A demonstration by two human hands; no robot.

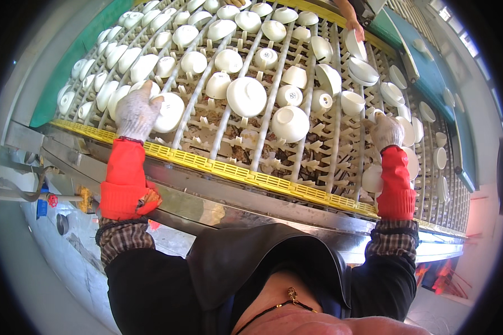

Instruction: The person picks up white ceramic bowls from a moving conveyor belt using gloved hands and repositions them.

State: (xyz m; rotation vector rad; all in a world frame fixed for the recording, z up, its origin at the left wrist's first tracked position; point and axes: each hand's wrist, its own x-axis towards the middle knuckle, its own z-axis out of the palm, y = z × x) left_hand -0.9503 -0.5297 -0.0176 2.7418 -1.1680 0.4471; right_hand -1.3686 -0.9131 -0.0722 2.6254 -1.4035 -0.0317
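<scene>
My left hand point(137, 109), in a pale knit glove with a red cuff, rests among upturned white bowls on the rack conveyor. Its fingers lie against a white bowl point(154, 88), and its thumb is at the edge of a larger white bowl point(170, 112). Whether it grips either one is hidden by the glove. On the right side, my gloved right hand point(386, 129) is beside a small white bowl point(376, 113) at its fingertips. A larger white bowl point(406, 130) stands just right of that hand. The right fingers' hold is unclear.
Rows of pegs and pale rods point(220, 132) cross the conveyor, with food scraps visible beneath. A yellow slotted edge strip point(234, 168) runs along the near side. Another person's hand point(354, 28) holds a white bowl point(355, 45) at the far side. Teal flaps point(434, 92) hang at right.
</scene>
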